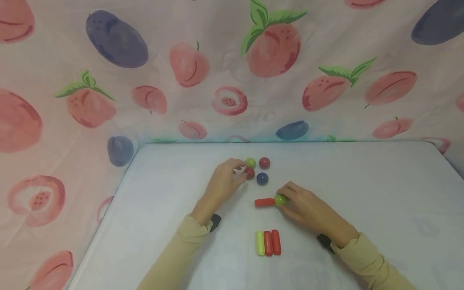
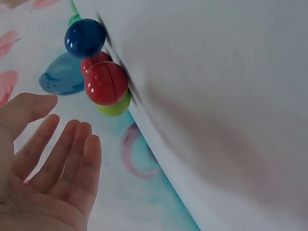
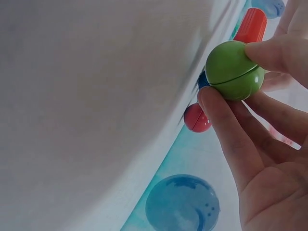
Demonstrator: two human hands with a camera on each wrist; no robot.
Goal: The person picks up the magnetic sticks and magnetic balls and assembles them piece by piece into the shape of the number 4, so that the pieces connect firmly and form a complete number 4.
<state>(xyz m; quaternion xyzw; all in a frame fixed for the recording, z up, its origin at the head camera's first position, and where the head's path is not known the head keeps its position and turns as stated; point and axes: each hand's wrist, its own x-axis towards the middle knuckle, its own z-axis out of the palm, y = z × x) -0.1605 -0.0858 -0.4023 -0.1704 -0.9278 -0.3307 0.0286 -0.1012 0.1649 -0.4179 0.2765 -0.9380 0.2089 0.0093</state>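
Note:
My right hand (image 1: 308, 207) pinches a green ball (image 3: 231, 70) between thumb and fingers. A red stick (image 1: 264, 202) lies end-on against that ball, pointing left; whether they are joined I cannot tell. Farther back, my left hand (image 1: 222, 181) reaches beside a small cluster of balls. Its fingers are loosely bent and hold nothing; the left wrist view shows a gap between them and the nearer red ball (image 2: 107, 83). In that cluster are also a second green ball (image 1: 250, 162), another red ball (image 1: 264, 162) and a dark blue ball (image 1: 262, 178).
Nearer the front of the white table (image 1: 163, 249), a yellow-green stick (image 1: 260, 243) and two red sticks, one in the middle (image 1: 268, 243) and one on the right (image 1: 276, 242), lie side by side. A fruit-patterned cloth (image 1: 217, 60) hangs behind the table and along its left side.

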